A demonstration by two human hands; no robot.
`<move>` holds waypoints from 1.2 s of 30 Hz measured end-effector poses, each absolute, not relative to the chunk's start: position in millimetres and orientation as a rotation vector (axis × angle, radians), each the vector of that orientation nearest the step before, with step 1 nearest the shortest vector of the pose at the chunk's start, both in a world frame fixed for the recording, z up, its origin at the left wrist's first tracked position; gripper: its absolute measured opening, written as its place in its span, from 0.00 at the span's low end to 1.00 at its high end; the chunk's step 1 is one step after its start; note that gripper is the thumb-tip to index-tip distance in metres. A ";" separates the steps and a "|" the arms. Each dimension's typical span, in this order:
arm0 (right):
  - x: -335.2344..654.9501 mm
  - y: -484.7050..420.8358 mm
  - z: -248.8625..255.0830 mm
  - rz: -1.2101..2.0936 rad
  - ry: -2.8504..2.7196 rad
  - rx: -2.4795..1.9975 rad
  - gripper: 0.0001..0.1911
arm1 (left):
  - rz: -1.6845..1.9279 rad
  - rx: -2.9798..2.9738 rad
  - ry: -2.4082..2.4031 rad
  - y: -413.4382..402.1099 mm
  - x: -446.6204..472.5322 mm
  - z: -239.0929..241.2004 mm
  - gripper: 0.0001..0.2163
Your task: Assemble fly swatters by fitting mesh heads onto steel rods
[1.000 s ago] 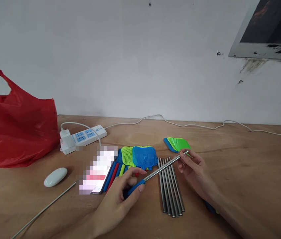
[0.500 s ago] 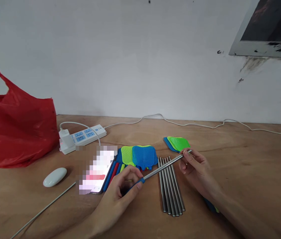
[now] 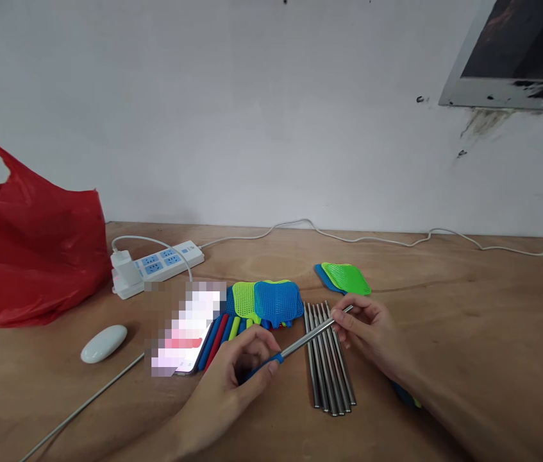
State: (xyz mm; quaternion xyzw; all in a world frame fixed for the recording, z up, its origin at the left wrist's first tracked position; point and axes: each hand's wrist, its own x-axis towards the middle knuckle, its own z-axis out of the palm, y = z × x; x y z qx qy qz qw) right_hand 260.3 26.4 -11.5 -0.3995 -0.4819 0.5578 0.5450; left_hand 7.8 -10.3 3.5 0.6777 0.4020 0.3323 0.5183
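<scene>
My left hand (image 3: pixel 240 372) is closed around a blue handle (image 3: pixel 267 366), most of which is hidden by the fingers. A slim metal rod (image 3: pixel 310 335) sticks out of the handle, slanting up to the right. Near the rod's far tip, my right hand (image 3: pixel 365 324) pinches it between thumb and fingers. Below it lies a row of several loose metal rods (image 3: pixel 329 369). Behind my left hand are several coloured handles (image 3: pixel 216 340), partly covered, and a pile of blue and yellow mesh fly swatter heads (image 3: pixel 278 301). Farther right rest green and blue swatter heads (image 3: pixel 347 278).
A phone (image 3: pixel 189 333) with a lit, blurred screen lies left of the handles. Beyond it are a white power strip (image 3: pixel 168 260), a white oval object (image 3: pixel 104 344) and a red plastic bag (image 3: pixel 35 250). A white cable (image 3: pixel 358 240) runs along the wall.
My right hand has moved left and slightly down, closer to my left hand. Less of the metal rod shows between the blue handle and its tip. The left hand keeps its grip.
</scene>
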 end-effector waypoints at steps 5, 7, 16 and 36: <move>258.2 24.0 -10.0 1.352 -1.221 -0.942 0.13 | 0.792 1.632 0.983 -9.8 7.7 1.9 0.10; 257.6 23.6 -9.0 1.354 -1.222 -0.927 0.12 | 0.793 1.643 0.986 -10.4 7.8 2.2 0.10; 246.9 15.8 -11.6 1.448 -1.233 -0.910 0.12 | 0.785 1.653 1.003 -9.9 11.0 0.1 0.13; 254.4 13.6 -6.3 1.440 -1.312 -0.797 0.13 | 0.762 1.712 1.050 -11.6 8.1 0.7 0.12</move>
